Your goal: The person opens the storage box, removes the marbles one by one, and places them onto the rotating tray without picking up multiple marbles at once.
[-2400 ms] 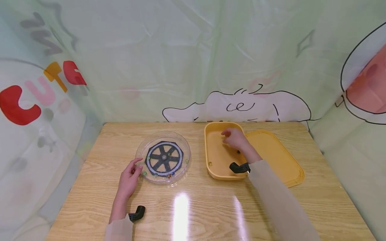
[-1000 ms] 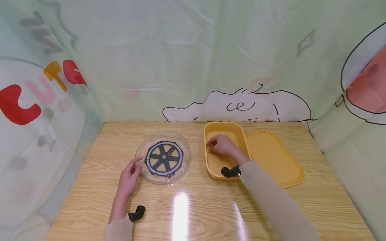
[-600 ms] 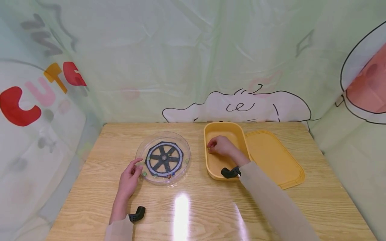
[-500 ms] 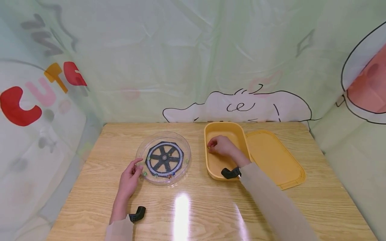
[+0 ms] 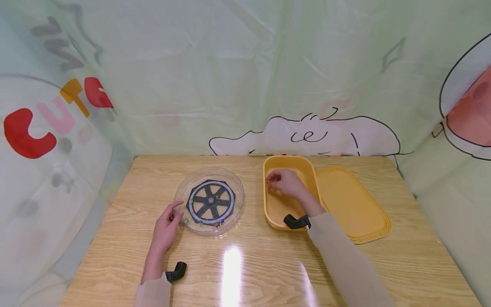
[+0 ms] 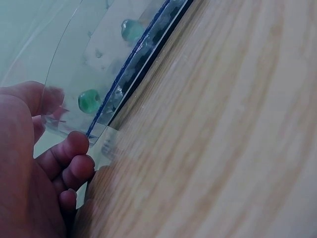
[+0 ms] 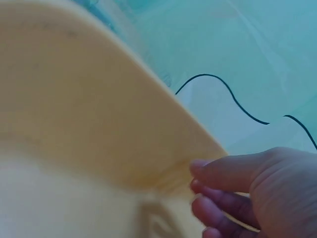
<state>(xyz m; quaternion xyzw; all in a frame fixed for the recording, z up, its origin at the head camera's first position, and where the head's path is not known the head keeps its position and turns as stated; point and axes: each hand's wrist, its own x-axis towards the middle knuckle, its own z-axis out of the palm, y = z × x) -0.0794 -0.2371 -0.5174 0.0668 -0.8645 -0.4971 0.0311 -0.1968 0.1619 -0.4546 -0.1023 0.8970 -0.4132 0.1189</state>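
My left hand (image 5: 166, 226) holds the near-left wall of a round clear dish (image 5: 237, 177), fingers curled about its edge. Several glass marbles lie in the dish, among them a green marble (image 6: 89, 101) close to those fingers in the left wrist view. A black spoked wheel shape (image 5: 211, 201) shows at the dish's bottom. Inside the yellow box (image 5: 288, 159), my right hand (image 5: 285, 181) is at the left wall, pinching a small marble (image 5: 267, 182) at its fingertips. In the right wrist view, the right hand (image 7: 247, 191) has thumb and fingers drawn together; the marble is hidden there.
A flat yellow lid (image 5: 353, 204) lies on the wooden table (image 5: 264, 264), right of the box. Behind the table hangs a pale printed curtain (image 5: 199, 85). Each wrist carries a black camera mount, such as the left one (image 5: 177, 271).
From the box's middle, my right hand moved left to the marble at the wall, pinched it, and has now shifted slightly up and away. The left hand stays at the dish.
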